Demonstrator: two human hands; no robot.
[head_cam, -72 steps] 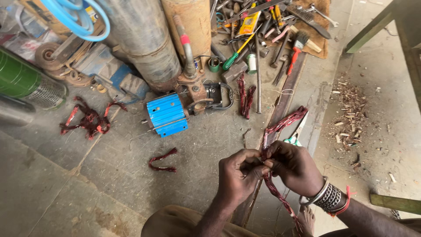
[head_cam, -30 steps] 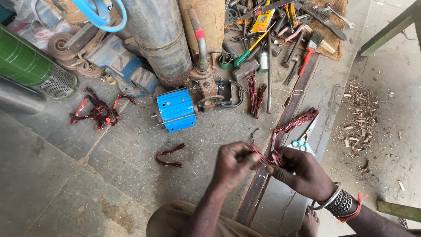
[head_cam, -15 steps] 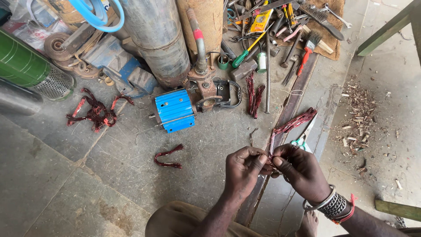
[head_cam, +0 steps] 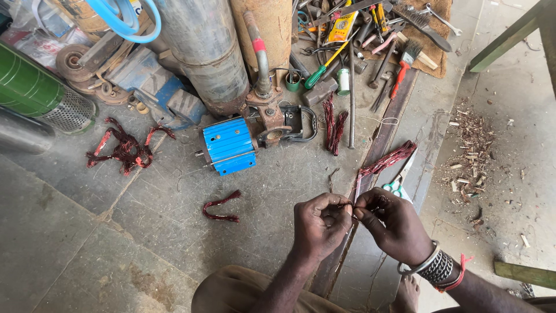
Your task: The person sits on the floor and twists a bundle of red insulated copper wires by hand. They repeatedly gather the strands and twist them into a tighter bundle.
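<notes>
Even, soft daylight with faint shadows, sharp focus throughout, and slight wide-angle bending at the edges.

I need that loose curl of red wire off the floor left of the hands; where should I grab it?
Pinch the red wire curl at its closed left bend, coming straight down from above. It lies flat on the concrete floor, with bare floor around it.

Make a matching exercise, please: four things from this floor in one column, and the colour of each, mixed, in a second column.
Things:
1. motor housing
2. ribbed cylinder
3. wire coil bundle
4. hose loop

Colours:
a. reddish copper
b. light blue
c. strong blue
d. green

Pairs: 1-c, 2-d, 3-a, 4-b
</notes>
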